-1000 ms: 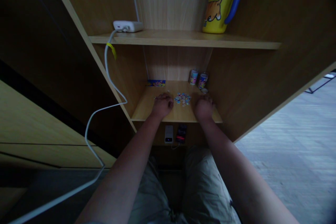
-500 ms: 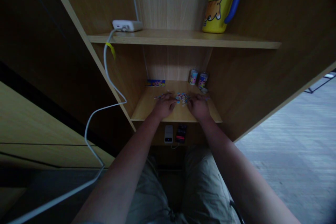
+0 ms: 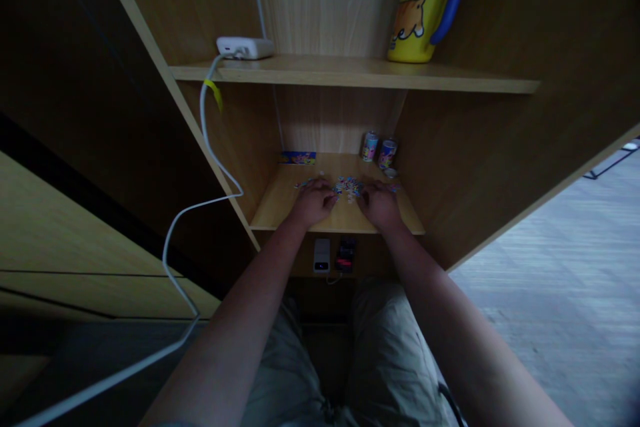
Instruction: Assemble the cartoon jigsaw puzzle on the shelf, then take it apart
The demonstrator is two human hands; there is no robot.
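Observation:
A pile of small multicoloured pieces, which look like jigsaw pieces (image 3: 349,185), lies on the lower shelf board (image 3: 340,218). My left hand (image 3: 314,200) rests at the left edge of this pile, its fingers curled in and the thumb close to the forefinger. On the other side, my right hand (image 3: 380,202) has its fingers bent toward the pile in the same closed way. Whatever either hand pinches is too small to make out. More pieces show beyond the left fingers and beside the right hand.
Behind the pile stand two small printed cans (image 3: 370,147), with a round lid (image 3: 390,173) near them. A printed card (image 3: 298,158) leans at the back left. Overhead, the upper shelf (image 3: 340,72) holds a blue-yellow bottle (image 3: 414,17) and a white charger (image 3: 245,47) with a hanging cable (image 3: 204,127).
The whole view has shifted very slightly. Both hands stay beside the pile, with no more than tiny finger movements.

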